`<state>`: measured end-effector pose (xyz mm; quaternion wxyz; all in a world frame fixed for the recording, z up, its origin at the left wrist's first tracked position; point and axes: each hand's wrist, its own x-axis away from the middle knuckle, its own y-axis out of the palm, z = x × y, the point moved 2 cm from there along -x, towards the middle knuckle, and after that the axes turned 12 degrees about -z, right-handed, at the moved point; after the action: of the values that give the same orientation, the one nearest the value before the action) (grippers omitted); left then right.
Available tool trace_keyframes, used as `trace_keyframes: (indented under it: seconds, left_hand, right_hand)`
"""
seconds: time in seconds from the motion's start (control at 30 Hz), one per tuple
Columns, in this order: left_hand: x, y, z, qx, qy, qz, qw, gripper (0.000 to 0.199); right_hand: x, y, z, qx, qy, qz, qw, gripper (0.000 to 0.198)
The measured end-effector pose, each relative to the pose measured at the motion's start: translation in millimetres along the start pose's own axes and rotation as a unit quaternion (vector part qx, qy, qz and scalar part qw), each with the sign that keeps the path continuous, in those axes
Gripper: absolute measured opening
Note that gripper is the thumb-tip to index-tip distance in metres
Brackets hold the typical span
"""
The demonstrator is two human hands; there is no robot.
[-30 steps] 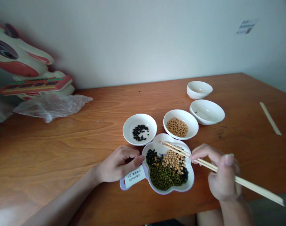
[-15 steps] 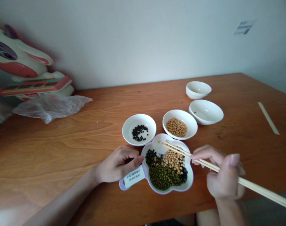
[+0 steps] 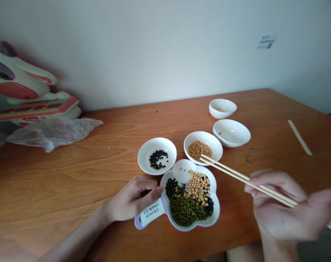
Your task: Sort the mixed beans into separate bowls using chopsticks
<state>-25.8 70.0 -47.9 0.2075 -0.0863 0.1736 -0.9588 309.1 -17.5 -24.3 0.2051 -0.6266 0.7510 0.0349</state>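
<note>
My left hand [image 3: 136, 198] is closed on the handle side of a white, purple-edged scalloped dish [image 3: 214, 214]. In that dish lie green mung beans [image 3: 186, 211], pale soybeans [image 3: 197, 187] and black beans [image 3: 171, 186]. Wooden chopsticks [image 3: 231, 174] are held in my right hand [image 3: 285, 203], their tips slightly apart at the front of a white bowl [image 3: 217, 147] of soybeans [image 3: 199, 149]. Whether the tips touch the beans I cannot tell, and no bean shows between them. Left of it, another white bowl [image 3: 143, 156] holds black beans [image 3: 158, 159].
Two more white bowls stand behind on the right, a nearer one [image 3: 235, 134] with a dark speck and a farther one [image 3: 222, 108]. A flat wooden strip [image 3: 299, 137] lies at far right. Crumpled clear plastic [image 3: 55, 131] and a toy keyboard animal [image 3: 34, 98] occupy the left.
My right hand has moved the chopsticks from over the scalloped dish to the soybean bowl's front. My left hand keeps its hold on the dish. The whole view has shifted slightly.
</note>
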Motion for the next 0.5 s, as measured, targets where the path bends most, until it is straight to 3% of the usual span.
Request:
trace_keyframes:
  seconds: [0.3, 0.5]
  left_hand:
    - [1, 0, -3, -0.002, -0.008, -0.004, 1.0, 0.047]
    - [1, 1, -3, -0.001, -0.003, 0.0, 1.0, 0.049]
  right_hand:
    - [1, 18, -11, -0.039, 0.006, -0.088, 0.995, 0.093]
    - [3, 20, -7, -0.018, 0.011, -0.091, 0.996, 0.091]
